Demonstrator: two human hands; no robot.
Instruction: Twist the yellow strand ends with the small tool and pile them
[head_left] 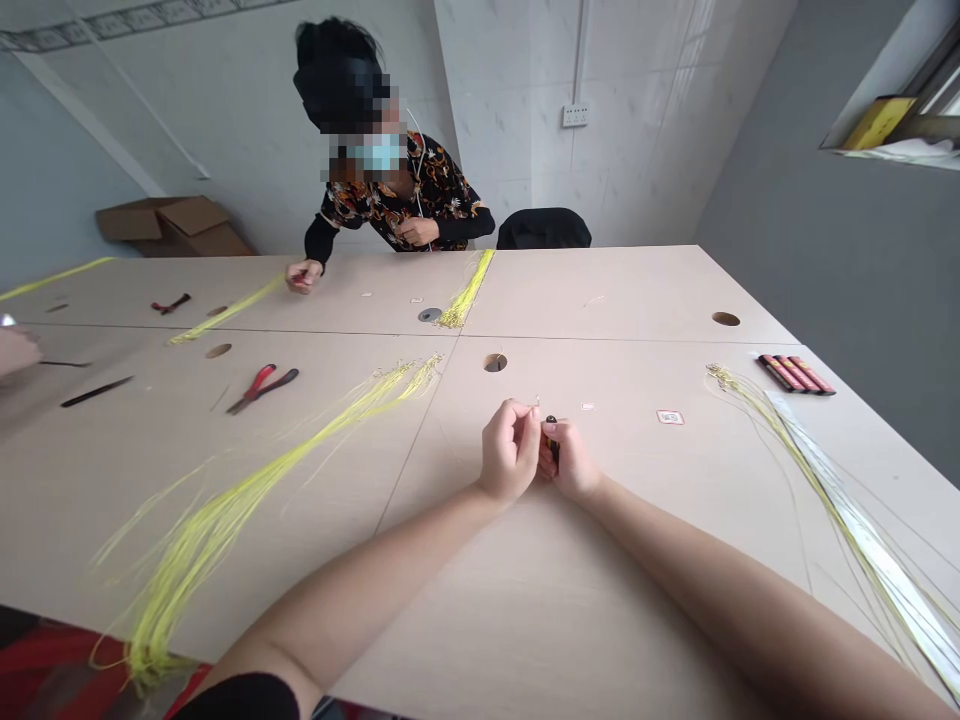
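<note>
Look at your pale table (487, 610): yellow strings (300, 458) sweep down its left side and over the near edge, red-and-black pliers (260, 389) lying just beyond! Out right, a second bundle (799, 450) runs along a white strip (862, 540), four red tubes (795, 374) beside its top, a small label (670, 417) leftward.

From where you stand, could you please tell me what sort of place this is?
Probably a shared workroom: bundles of yellow strands lie on the table, pliers rest near one, and a co-worker leans in across from us.
</note>
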